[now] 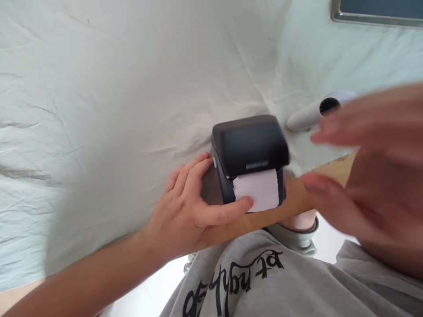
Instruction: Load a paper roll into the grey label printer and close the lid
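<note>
A small black device (253, 143) with a raised or tilted lid stands near the table's front edge. White paper (264, 191) with ragged edges sticks out below the lid. My left hand (194, 198) holds the device from its left side, its thumb lying on the paper and its fingers against the side. To the right of the device, my right hand (363, 167) is raised and blurred, with thumb and fingers apart and nothing between them.
Behind my right hand lies a white handheld object (304, 118) with a round black display. A metal-rimmed dark panel (380, 20) is at the top right. A wrinkled pale cloth (125, 88) covers the table, whose wooden edge (218, 235) shows in front.
</note>
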Demonstrator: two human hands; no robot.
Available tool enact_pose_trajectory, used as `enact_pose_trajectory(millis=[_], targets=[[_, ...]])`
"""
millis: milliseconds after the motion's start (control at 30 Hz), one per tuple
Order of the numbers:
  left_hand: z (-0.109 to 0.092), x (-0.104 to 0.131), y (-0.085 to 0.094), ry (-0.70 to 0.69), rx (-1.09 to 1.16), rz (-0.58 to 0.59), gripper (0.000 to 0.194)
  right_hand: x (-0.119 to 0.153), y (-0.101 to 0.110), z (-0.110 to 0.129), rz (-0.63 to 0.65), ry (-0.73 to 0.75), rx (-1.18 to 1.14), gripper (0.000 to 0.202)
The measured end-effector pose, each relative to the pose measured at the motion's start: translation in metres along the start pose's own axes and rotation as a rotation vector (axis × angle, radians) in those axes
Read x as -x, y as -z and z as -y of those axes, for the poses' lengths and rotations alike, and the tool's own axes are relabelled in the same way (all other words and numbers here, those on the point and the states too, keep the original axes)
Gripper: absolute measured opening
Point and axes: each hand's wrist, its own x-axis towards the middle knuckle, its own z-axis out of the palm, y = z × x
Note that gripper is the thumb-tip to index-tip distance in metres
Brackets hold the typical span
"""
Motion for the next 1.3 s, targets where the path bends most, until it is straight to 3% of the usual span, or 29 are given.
enact_pose_trajectory(millis=[67, 167, 333, 533, 667, 767, 867, 1000, 1100, 1300], targets=[[-0.001, 0.000, -0.004, -0.005, 0.010, -0.040, 0.066, 0.018, 0.002, 0.000, 0.179, 0.149, 0.051, 0.004], [0.000, -0.002, -0.007, -0.011, 0.001, -0.078, 0.065, 0.037, -0.005, -0.008, 0.361, 0.305, 0.110, 0.034], [0.003, -0.005, -0.004, -0.014, -0.003, -0.084, 0.075, 0.048, -0.017, -0.019, 0.343, 0.259, 0.055, 0.037], [0.004, -0.007, 0.000, -0.027, -0.062, -0.051, 0.067, 0.050, -0.013, -0.020, 0.374, 0.288, 0.134, 0.041], [0.002, -0.008, -0.001, -0.009, -0.049, -0.065, 0.074, 0.050, -0.014, -0.022, 0.384, 0.271, 0.025, 0.042], [0.001, -0.008, -0.001, 0.017, -0.032, -0.080, 0.084, 0.051, -0.016, -0.024, 0.390, 0.194, -0.031, 0.048], [0.001, -0.008, -0.001, 0.045, -0.051, -0.050, 0.083, 0.056, -0.018, -0.025, 0.299, 0.088, 0.083, 0.054], [0.004, -0.006, 0.000, 0.015, -0.095, -0.028, 0.091, 0.060, -0.020, -0.028, 0.305, 0.182, 0.300, 0.054], [0.006, -0.006, 0.002, 0.012, -0.111, -0.024, 0.102, 0.058, -0.020, -0.028, 0.334, 0.218, 0.306, 0.051], [0.005, -0.006, 0.005, 0.038, -0.088, -0.013, 0.094, 0.053, -0.019, -0.026, 0.341, 0.216, 0.280, 0.046]])
